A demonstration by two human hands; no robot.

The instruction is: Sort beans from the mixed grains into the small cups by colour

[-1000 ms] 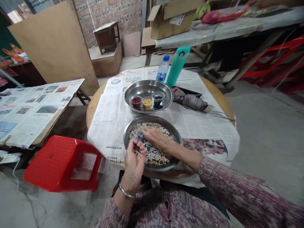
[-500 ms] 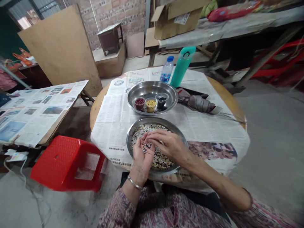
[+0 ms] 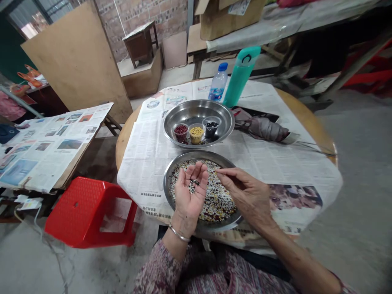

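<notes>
My left hand lies palm up above a steel plate, with a small cluster of dark and pale beans on its palm. My right hand is over the plate's right side, thumb and forefinger pinched together; any bean between them is too small to see. Mixed beans cover the plate. Beyond it, a second steel plate holds small cups of red beans, yellow grains and black beans.
Newspaper covers the round wooden table. On it stand a water bottle, a teal flask and a folded umbrella. A red plastic stool stands left, beside a newspaper-covered table.
My right hand has drawn away from my left hand toward the right. My left hand has opened flatter, palm up. The view has tilted slightly.
</notes>
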